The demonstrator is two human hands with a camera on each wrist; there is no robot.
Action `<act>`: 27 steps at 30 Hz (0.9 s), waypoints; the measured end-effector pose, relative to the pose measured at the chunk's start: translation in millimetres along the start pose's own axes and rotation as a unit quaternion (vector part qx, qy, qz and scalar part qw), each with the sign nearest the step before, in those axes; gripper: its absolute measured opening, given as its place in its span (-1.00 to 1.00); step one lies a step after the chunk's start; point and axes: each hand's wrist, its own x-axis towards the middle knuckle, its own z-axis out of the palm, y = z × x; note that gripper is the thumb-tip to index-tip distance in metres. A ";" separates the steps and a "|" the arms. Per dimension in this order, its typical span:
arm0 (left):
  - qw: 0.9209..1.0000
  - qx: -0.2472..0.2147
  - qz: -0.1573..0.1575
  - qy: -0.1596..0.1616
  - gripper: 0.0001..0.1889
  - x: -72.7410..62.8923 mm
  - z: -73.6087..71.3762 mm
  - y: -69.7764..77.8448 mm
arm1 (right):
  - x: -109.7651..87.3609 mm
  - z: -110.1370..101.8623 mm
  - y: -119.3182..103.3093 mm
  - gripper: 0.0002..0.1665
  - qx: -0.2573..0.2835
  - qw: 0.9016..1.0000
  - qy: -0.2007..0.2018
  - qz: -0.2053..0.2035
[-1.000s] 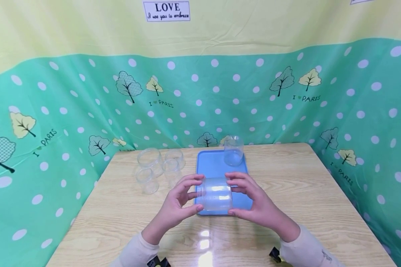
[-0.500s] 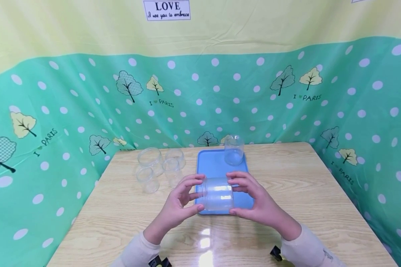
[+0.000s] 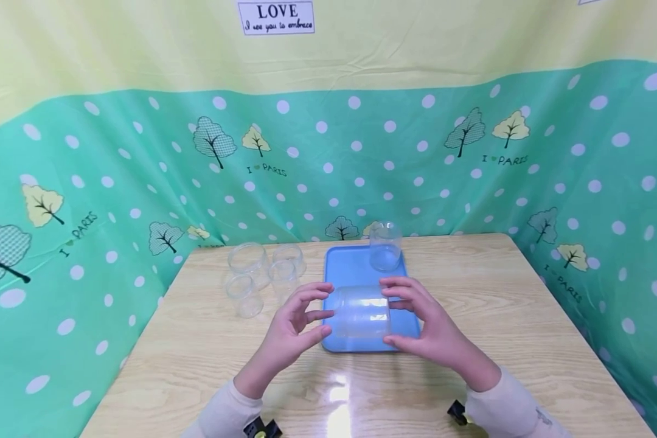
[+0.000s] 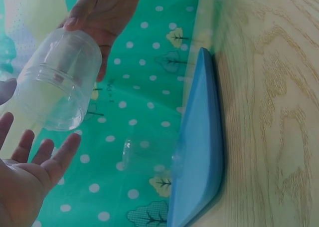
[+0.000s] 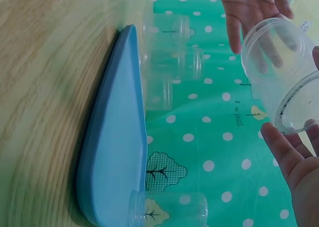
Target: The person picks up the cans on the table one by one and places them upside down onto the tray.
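Note:
A clear plastic jar (image 3: pixel 364 312) lies sideways in the air over the blue tray (image 3: pixel 346 261). My right hand (image 3: pixel 435 331) grips it around its base, thumb below and fingers above. At the other end, my left hand (image 3: pixel 286 336) has its fingers spread around the jar's mouth. In the left wrist view, the left fingers (image 4: pixel 65 152) stand a little apart from the rim, while the right hand (image 4: pixel 97 17) holds the base. The right wrist view shows the ridged mouth facing the left palm (image 5: pixel 251 12).
Another clear jar (image 3: pixel 385 249) stands upright on the tray's far right corner. Left of the tray several clear jars are grouped on the wooden table (image 3: pixel 186 347), among them a wide one (image 3: pixel 247 263) and a small one (image 3: pixel 244 298). A patterned curtain (image 3: pixel 328 164) rises behind the table.
The jar and my right hand have shifted slightly right and up. My left fingers, earlier on the jar's mouth end, have come away, leaving a small gap.

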 end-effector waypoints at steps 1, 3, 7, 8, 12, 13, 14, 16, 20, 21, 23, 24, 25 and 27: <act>1.000 0.006 -0.003 0.001 -0.48 0.3 -0.2 0.1 | -0.1 -1.3 1.2 -0.04 -0.003 1.000 0.002 -0.001; 1.000 0.018 -0.011 0.004 -0.50 0.7 -0.4 0.4 | -0.1 -4.1 3.0 -0.03 -0.008 1.000 0.005 0.004; 0.999 0.039 -0.023 0.009 -0.51 0.8 -0.5 1.3 | 1.3 -11.0 3.9 -0.02 -0.028 0.999 -0.001 0.035; 0.999 0.043 -0.024 0.009 -0.51 0.7 -0.4 1.4 | 2.0 -12.9 4.1 -0.02 -0.035 0.998 -0.004 0.046; 0.998 0.059 -0.031 0.012 -0.53 -0.3 0.4 1.1 | 8.1 -21.8 4.7 -0.07 -0.056 0.996 -0.015 0.073; 0.997 0.062 -0.033 0.012 -0.54 -0.5 0.6 0.7 | 10.2 -24.1 5.2 -0.08 -0.060 0.995 -0.018 0.076; 0.997 0.066 -0.035 0.012 -0.55 -0.8 0.8 0.4 | 12.4 -26.4 6.1 -0.09 -0.063 0.995 -0.021 0.075; 0.997 0.072 -0.041 0.010 -0.56 -1.0 1.4 -0.6 | 17.4 -31.1 7.7 -0.10 -0.070 0.994 -0.027 0.075; 0.996 0.080 -0.048 0.000 -0.58 -0.8 2.4 -2.1 | 28.8 -39.9 13.5 -0.11 -0.081 0.993 -0.040 0.080; 0.995 0.081 -0.049 -0.003 -0.58 -0.7 2.6 -2.4 | 32.1 -41.9 14.8 -0.11 -0.084 0.992 -0.043 0.086; 0.995 0.086 -0.052 -0.008 -0.58 -0.6 2.9 -2.3 | 38.9 -45.7 18.0 -0.12 -0.086 0.991 -0.047 0.096; 0.994 0.090 -0.054 -0.011 -0.59 -0.6 3.0 -2.1 | 42.6 -47.4 19.2 -0.12 -0.088 0.990 -0.050 0.100; 0.994 0.094 -0.059 -0.013 -0.59 -0.5 3.1 -1.8 | 46.3 -49.0 20.5 -0.12 -0.091 0.989 -0.052 0.102; 0.992 0.103 -0.072 -0.019 -0.59 -0.5 3.4 -1.5 | 54.0 -51.9 21.8 -0.12 -0.095 0.988 -0.057 0.104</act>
